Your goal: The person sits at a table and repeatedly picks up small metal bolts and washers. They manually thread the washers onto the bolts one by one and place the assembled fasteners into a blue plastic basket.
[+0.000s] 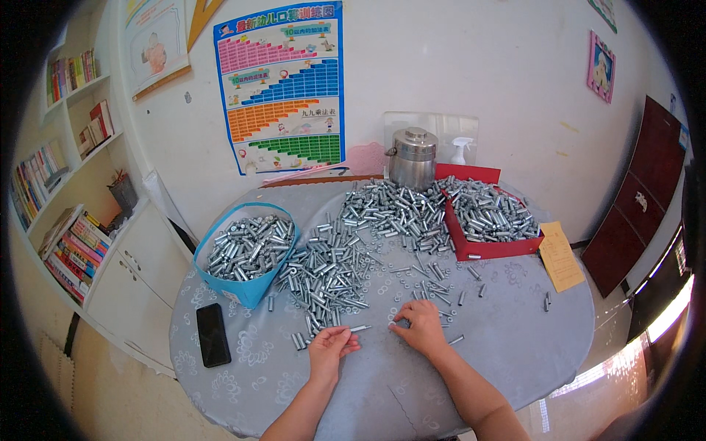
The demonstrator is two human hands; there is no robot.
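Observation:
My left hand point(330, 356) is closed in a pinch around a slim silver metal bolt point(359, 328), whose tip points right toward my other hand. Across a small gap, my right hand point(424, 328) has thumb and forefinger pressed together; whatever is between them is too small to make out. Just beyond both hands lies a large heap of silver metal sleeves and bolts point(327, 272). Small washers and loose pins point(419, 268) are scattered between the heap and my right hand. A few short sleeves point(299, 341) lie beside my left hand.
A blue basket point(250, 294) at left and a red box point(500, 250) at right hold more metal parts. A black phone point(213, 335) lies on the grey tablecloth point(257, 397). At the back stand a steel pot point(413, 158) and a white spray bottle point(460, 151). Yellow paper point(561, 257) lies right.

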